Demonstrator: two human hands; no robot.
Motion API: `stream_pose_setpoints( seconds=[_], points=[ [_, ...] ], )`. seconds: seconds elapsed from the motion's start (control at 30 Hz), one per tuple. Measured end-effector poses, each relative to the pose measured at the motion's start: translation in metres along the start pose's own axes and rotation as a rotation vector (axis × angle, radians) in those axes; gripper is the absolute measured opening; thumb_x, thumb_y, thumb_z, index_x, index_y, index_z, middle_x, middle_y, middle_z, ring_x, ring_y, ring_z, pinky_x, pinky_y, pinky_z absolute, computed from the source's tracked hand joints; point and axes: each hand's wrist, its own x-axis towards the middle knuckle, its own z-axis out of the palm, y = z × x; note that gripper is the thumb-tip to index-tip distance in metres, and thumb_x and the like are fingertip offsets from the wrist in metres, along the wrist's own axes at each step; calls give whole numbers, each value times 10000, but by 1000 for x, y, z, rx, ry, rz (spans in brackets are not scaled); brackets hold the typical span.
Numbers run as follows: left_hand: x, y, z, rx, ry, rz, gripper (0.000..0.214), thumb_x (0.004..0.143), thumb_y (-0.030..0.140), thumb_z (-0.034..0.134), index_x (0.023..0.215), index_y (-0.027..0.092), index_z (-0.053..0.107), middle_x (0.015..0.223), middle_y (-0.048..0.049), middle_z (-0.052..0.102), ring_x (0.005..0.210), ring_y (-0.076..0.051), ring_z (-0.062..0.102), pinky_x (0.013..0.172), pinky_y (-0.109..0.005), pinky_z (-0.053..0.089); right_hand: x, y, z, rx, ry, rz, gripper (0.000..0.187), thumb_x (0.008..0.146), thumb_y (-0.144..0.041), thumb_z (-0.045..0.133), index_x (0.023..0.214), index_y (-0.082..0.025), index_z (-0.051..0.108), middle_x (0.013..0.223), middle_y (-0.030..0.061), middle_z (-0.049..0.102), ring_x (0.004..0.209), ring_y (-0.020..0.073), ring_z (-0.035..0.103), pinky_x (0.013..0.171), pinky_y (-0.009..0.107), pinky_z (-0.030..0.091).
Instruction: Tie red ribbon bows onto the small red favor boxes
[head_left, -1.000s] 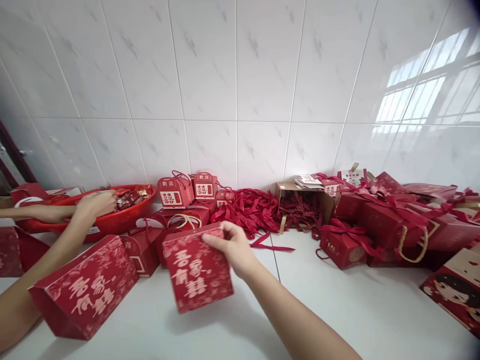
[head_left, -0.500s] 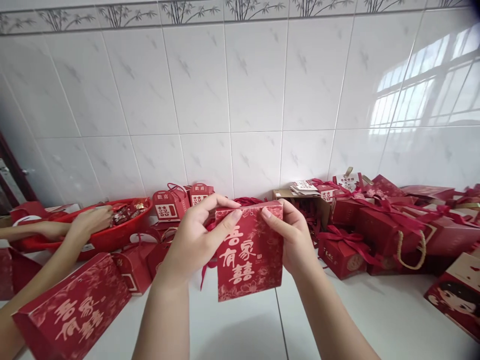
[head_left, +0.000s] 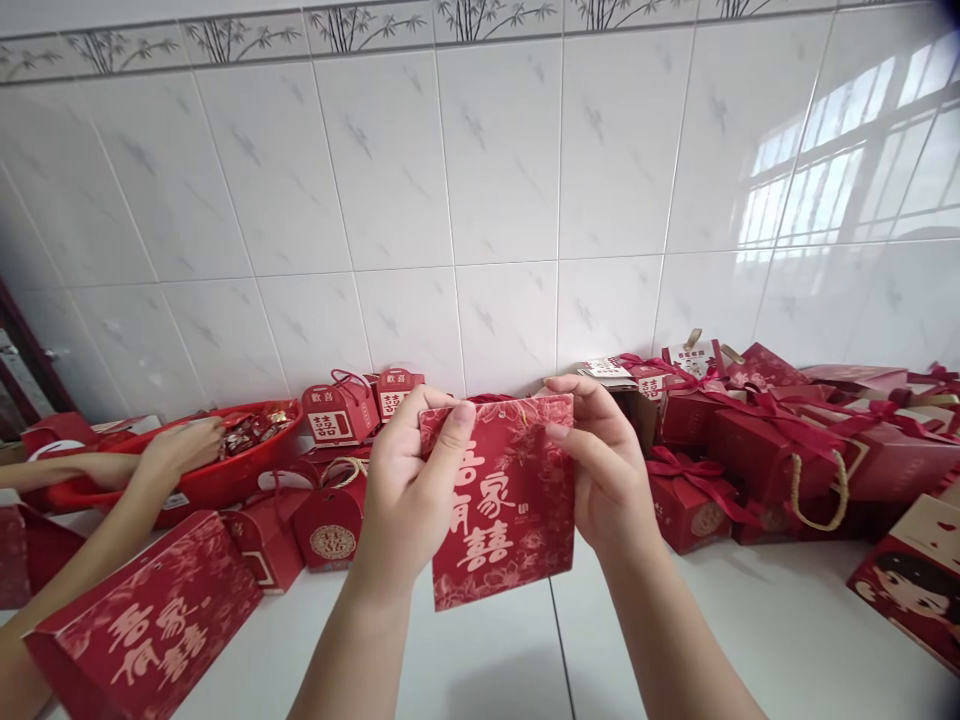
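A red paper gift bag point(head_left: 510, 510) with pale gold Chinese characters and floral print is held up in front of me, above the white tabletop. It looks flat, with a small hole near its top edge. My left hand point(head_left: 412, 480) grips its upper left side, thumb on the front and fingers behind. At the upper right corner, my right hand point(head_left: 607, 470) pinches the edge, its thumb tip on the front face and its fingers curled behind. A similar red bag point(head_left: 150, 620), opened out, lies at the lower left.
At left, another person's hands point(head_left: 180, 450) reach over a red basin point(head_left: 202, 485) of wrapped sweets. Small red boxes point(head_left: 337, 415) stand by the tiled wall. Ribboned red gift boxes point(head_left: 772, 455) crowd the right, with a box bearing a cartoon figure point(head_left: 907, 580) nearer me.
My right hand has shifted outward to the bag's right corner, its fingers looser. My left thumb has turned more upright, and the top of the bag shows more.
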Motion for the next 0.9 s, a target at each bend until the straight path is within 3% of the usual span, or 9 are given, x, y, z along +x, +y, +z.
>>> stream_pose_setpoints(
  seconds=[0.13, 0.33, 0.6, 0.9],
  points=[
    [-2, 3, -1, 43, 46, 28, 221, 868, 380, 555, 718, 227, 497, 483, 77, 300, 418, -85, 271, 413, -229, 242, -3, -2, 1, -66, -59, -44, 268, 757, -201, 646, 992, -285, 551, 861, 1, 586, 719, 151, 575, 649, 296, 512],
    [-6, 7, -1, 62, 41, 64, 204, 878, 362, 542, 727, 232, 499, 482, 77, 301, 421, -90, 272, 415, -227, 244, -5, -3, 3, -112, -49, -70, 220, 785, -215, 642, 958, -286, 526, 834, -9, 566, 701, 146, 565, 629, 287, 507],
    [-7, 7, -2, 83, 53, 100, 205, 877, 365, 547, 727, 231, 507, 498, 66, 368, 439, -101, 352, 482, -235, 367, -6, -2, 4, -171, -35, -110, 233, 789, -256, 648, 975, -285, 511, 815, -4, 557, 704, 159, 566, 630, 302, 509],
    [-8, 8, -2, 104, 71, 108, 201, 883, 336, 540, 718, 228, 500, 490, 68, 354, 437, -98, 329, 493, -235, 369, -8, -2, 7, -160, -25, -137, 218, 796, -229, 639, 973, -277, 521, 835, 3, 556, 703, 153, 554, 635, 296, 502]
  ],
)
